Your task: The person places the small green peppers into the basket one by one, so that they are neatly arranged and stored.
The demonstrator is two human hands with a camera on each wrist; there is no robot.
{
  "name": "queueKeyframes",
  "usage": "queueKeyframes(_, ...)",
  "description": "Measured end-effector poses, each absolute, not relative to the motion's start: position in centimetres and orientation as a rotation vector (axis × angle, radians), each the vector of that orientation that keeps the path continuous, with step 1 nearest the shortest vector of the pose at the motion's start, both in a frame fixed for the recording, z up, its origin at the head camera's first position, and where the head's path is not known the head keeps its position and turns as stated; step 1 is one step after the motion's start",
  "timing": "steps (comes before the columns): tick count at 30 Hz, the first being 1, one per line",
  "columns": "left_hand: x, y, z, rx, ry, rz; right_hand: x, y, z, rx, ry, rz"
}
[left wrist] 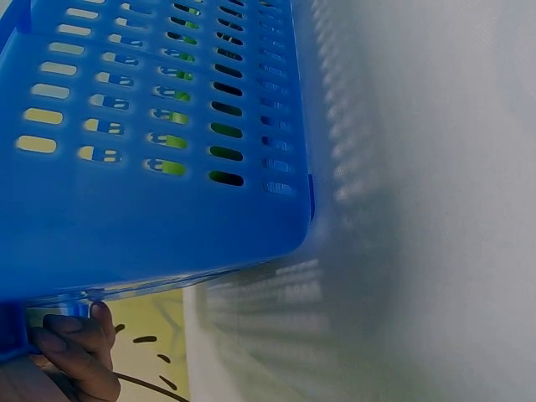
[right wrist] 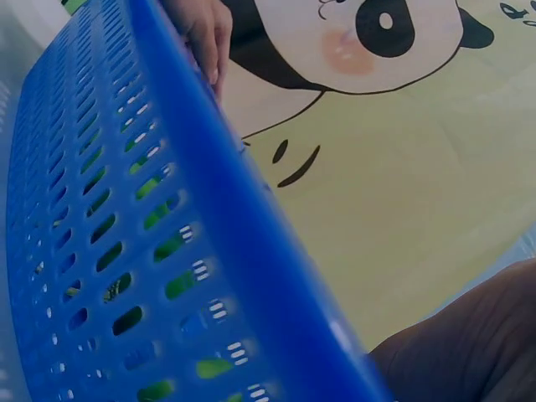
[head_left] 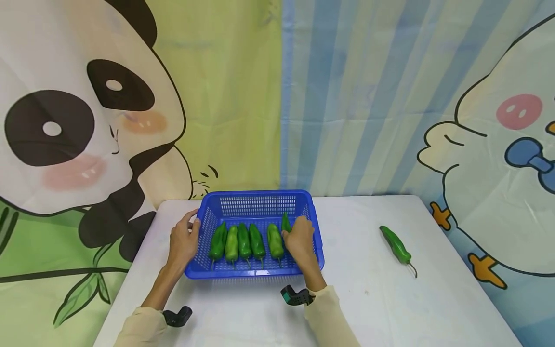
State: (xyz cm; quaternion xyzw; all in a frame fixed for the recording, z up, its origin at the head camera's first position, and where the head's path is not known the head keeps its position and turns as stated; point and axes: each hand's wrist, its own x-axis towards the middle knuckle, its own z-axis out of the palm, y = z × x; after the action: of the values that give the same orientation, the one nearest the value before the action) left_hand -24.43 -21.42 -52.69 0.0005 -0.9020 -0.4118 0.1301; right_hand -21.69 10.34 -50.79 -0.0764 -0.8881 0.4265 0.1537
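A blue plastic basket (head_left: 256,273) stands on the white table with several green chili peppers (head_left: 244,241) side by side in it. At its left side, my left hand (head_left: 182,243) grips the rim; in the left wrist view the curled fingers (left wrist: 88,356) show at the basket's corner. My right hand (head_left: 300,239) reaches inside at the right end and holds a green chili pepper (head_left: 285,222), whose lower part the hand covers. In the right wrist view only a dark part of the right hand (right wrist: 477,339) shows beyond the basket wall (right wrist: 109,209).
One more green chili pepper (head_left: 396,245) lies on the white table (head_left: 355,289), right of the basket. Behind the table hangs a curtain (head_left: 236,96) printed with a panda and a bird. A black wrist device (head_left: 297,295) sits by each sleeve.
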Motion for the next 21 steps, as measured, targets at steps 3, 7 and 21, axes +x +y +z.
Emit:
queueKeyframes(3, -24.3, -21.5, -52.6, 0.007, -2.629, -1.208, -21.8, 10.0, -51.0, -0.227, -2.571, 1.196)
queueKeyframes(7, -24.3, -21.5, -52.5, 0.005, -2.63, -1.208, -21.7, 9.6, -51.0, -0.253, -2.623, 1.156)
queueKeyframes(21, -24.5, -21.3, -52.8, -0.008, -2.604, -1.183, -21.8, 8.8, -51.0, -0.248, -2.718, 1.129)
